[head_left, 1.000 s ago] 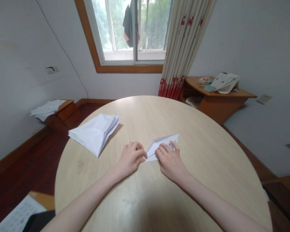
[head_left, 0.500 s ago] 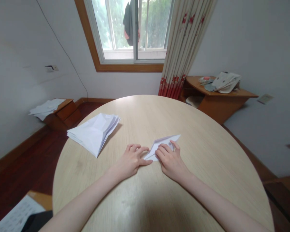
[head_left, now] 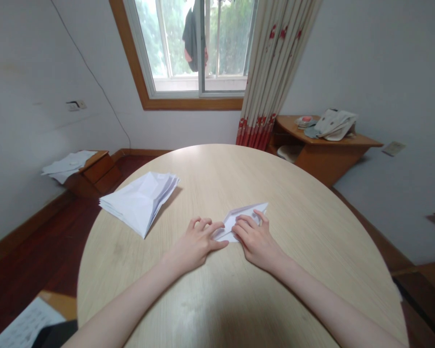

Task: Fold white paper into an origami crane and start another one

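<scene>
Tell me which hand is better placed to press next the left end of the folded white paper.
Left, probably: the left hand lies spread at that end, while the right hand rests farther right on the folded white paper.

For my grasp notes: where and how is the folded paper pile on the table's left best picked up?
Probably pinch the pile at its near corner with the left hand, from the person's side: it tapers there to a narrow point facing the person. Its right edge looks fanned, so gripping there might miss some layers.
</scene>
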{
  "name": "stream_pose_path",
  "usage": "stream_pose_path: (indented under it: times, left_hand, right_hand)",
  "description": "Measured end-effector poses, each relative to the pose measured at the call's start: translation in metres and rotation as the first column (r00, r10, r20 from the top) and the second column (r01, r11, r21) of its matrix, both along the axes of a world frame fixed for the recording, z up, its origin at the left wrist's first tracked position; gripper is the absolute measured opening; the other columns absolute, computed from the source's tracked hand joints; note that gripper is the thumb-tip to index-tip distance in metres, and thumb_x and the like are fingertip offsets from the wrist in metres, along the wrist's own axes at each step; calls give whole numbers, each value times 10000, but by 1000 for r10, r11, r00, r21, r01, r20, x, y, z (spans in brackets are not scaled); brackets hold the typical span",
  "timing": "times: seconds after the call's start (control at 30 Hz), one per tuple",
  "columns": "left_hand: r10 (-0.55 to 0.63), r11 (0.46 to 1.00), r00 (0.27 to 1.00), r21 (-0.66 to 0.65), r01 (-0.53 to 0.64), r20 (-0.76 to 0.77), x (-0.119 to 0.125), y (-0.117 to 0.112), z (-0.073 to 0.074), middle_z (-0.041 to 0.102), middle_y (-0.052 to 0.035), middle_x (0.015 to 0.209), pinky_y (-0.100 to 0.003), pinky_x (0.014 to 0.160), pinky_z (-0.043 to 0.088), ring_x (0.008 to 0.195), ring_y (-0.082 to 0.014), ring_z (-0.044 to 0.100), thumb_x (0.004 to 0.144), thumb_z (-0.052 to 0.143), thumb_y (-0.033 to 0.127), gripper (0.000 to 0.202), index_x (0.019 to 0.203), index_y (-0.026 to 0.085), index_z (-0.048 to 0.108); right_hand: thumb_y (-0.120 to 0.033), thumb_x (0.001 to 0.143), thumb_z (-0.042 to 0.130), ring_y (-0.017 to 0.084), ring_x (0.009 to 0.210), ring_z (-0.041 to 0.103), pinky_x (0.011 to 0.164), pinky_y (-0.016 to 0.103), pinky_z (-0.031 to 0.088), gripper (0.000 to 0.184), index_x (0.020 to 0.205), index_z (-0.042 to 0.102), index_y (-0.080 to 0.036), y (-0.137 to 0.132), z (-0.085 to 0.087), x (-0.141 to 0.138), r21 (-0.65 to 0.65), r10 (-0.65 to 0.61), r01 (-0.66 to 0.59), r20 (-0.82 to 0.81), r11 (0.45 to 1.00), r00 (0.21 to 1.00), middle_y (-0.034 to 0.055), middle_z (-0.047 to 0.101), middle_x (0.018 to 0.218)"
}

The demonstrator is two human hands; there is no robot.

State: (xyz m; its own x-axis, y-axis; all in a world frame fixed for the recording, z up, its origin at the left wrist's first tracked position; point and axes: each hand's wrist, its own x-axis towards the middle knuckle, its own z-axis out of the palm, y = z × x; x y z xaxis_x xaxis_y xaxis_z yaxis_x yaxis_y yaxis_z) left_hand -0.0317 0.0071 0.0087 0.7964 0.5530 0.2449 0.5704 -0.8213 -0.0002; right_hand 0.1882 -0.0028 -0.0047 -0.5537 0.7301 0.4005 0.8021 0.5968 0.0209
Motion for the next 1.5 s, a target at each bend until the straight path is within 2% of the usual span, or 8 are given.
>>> stream_pose_path:
  times: [0.17, 0.3, 0.5, 0.67, 0.77, 1.0, 1.1, 1.5]
  left_hand:
    - [-15, 998, 999, -59, 17, 42, -4, 1, 3, 484, -36, 1353, -472, 946, 321, 1120, -282, 433, 846, 544, 86, 404, 1134, 347, 653]
    - [-7, 997, 998, -76, 11, 56, -4, -1, 3, 485, -51, 1356, -467, 943, 333, 1148, -286, 427, 829, 534, 51, 440, 1149, 331, 650]
    - [0, 998, 1000, -67, 1, 29, -1, -6, 6, 506, -55, 1316, -468, 966, 325, 1149, -278, 413, 885, 513, 122, 332, 1132, 291, 657]
    - [-7, 999, 998, -52, 10, 59, 3, -10, 4, 537, -64, 1280, -469, 959, 331, 1132, -278, 426, 878, 519, 118, 287, 1095, 246, 655]
    - [-32, 999, 995, -31, 35, 97, 5, -11, 2, 555, -69, 1272, -460, 968, 331, 1136, -268, 437, 900, 488, 124, 271, 1097, 223, 645]
    - [-114, 990, 977, -64, 127, 181, 7, -9, -4, 614, -76, 1234, -441, 1072, 267, 1216, -228, 468, 939, 402, 108, 286, 1114, 167, 620]
    - [-126, 984, 973, -98, 146, 192, 6, -7, -8, 654, -62, 1171, -441, 1104, 247, 1174, -203, 529, 936, 405, 108, 292, 1123, 174, 620]
    - [-160, 970, 967, -151, 192, 199, 7, -6, -11, 675, -104, 1178, -382, 1063, 415, 1090, -208, 628, 828, 426, 92, 348, 1092, 106, 653]
  right_hand:
    - [-43, 786, 497, 250, 1194, 448, 1080, 499, 64, 253, 964, 614, -179, -1, 4, 8, -29, 43, -43, -2, 999, 999, 67, 670, 987]
    - [-99, 841, 489, 268, 1305, 343, 1098, 528, 28, 348, 1167, 573, -187, -1, 5, 12, 30, 40, -40, -11, 999, 999, 87, 631, 1202]
    - [-201, 888, 473, 310, 1373, 229, 1108, 549, 50, 583, 1447, 311, -174, -1, 5, 15, 95, -24, 30, -55, 995, 998, 120, 461, 1417]
    - [-207, 877, 472, 327, 1393, 173, 1106, 569, 89, 761, 1519, 65, -161, 2, 5, 19, 148, -47, 53, -42, 988, 998, 150, 391, 1449]
    - [-186, 860, 471, 328, 1398, 158, 1106, 576, 96, 815, 1522, -2, -160, 4, 5, 21, 140, -57, 60, -29, 988, 998, 150, 373, 1458]
    - [-140, 832, 451, 328, 1414, 125, 1107, 584, 107, 842, 1520, -34, -151, 3, 4, 22, 123, -64, 67, -34, 990, 997, 159, 330, 1479]
    - [-118, 813, 445, 326, 1412, 133, 1107, 582, 112, 848, 1520, -23, -146, 3, 3, 21, 120, -61, 65, -35, 991, 998, 161, 334, 1474]
    - [-126, 825, 463, 330, 1407, 146, 1105, 576, 129, 844, 1520, -15, -153, 7, 2, 26, 123, -72, 74, -23, 990, 997, 162, 329, 1472]
